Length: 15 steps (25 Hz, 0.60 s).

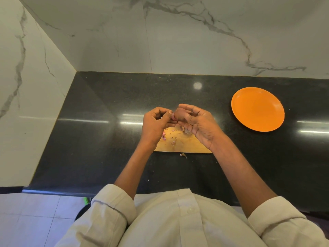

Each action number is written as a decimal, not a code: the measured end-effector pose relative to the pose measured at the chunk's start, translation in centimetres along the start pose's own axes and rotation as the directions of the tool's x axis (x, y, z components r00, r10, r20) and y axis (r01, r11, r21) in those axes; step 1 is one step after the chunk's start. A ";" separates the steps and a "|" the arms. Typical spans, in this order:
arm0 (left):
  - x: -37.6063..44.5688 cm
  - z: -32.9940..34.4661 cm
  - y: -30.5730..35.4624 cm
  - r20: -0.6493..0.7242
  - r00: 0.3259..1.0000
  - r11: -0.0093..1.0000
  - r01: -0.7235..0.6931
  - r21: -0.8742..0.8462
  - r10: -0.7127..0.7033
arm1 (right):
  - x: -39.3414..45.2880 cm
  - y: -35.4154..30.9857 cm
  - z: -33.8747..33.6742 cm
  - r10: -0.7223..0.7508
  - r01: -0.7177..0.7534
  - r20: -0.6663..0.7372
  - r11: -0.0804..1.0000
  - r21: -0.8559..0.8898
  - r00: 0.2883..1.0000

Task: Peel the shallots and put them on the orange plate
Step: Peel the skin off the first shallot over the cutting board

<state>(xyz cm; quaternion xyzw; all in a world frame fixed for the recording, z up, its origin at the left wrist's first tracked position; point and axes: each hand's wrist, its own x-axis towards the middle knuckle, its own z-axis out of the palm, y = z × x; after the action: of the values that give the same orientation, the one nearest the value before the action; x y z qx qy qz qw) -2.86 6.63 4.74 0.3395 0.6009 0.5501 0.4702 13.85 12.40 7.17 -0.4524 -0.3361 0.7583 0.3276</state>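
Right above the far edge of a wooden cutting board (185,146), both hands meet around a single shallot (179,115). Its brown skin shows between the fingers of the right hand (199,124), which curl round it and hold it up off the board. The left hand (157,122) has its fingers curled in too, and thumb and fingertips pinch a pinkish bit of skin (173,116) at the shallot's left end. Small scraps of peel (173,142) lie scattered on the board beneath the hands, and one more scrap (183,155) sits on the dark table (92,132) just off the board's near edge. The orange plate (257,109) rests on the table well apart to the right, with nothing on it. Rolled cream sleeves (114,207) cover the upper arms.
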 end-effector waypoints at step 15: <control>-0.5 0.6 -0.7 -0.142 0.989 0.994 0.034 -0.104 -0.049 | -0.2 0.2 0.8 0.091 -0.095 0.041 0.989 0.110 0.995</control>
<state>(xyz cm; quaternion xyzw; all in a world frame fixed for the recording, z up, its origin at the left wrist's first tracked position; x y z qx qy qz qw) -2.10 6.25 4.23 0.2621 0.6116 0.5930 0.4534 13.20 11.91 7.37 -0.4350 -0.2772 0.7984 0.3105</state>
